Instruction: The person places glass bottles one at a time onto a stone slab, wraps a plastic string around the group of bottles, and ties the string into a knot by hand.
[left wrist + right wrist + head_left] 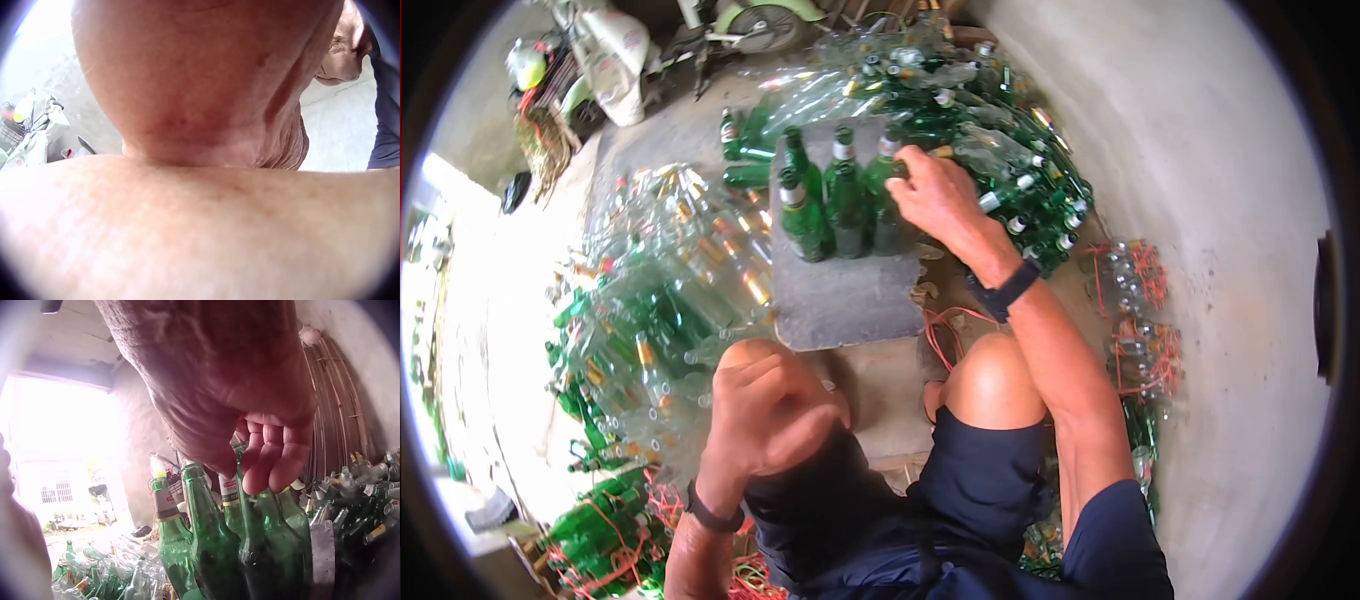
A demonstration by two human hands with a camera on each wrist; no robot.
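Several green glass beer bottles (805,225) stand upright in close rows on a grey board (840,315) in front of the knees. My right hand (940,195) reaches over the right end of the group. In the right wrist view its fingers (265,465) and thumb pinch the top of the neck of a green bottle (259,550) in the near row. White neck labels show on some of the neighbouring bottles. My left hand (765,415), a little blurred, rests at the left knee with fingers loosely curled and holds nothing. Its fingers are hidden in the left wrist view.
Loose clear and green bottles (690,290) pile up left of the board, and a heap of green ones (990,130) rises behind and to its right. Bottle bundles tied with red string (1140,355) lie along the right wall (1230,250). A motorbike (615,60) stands at the back left.
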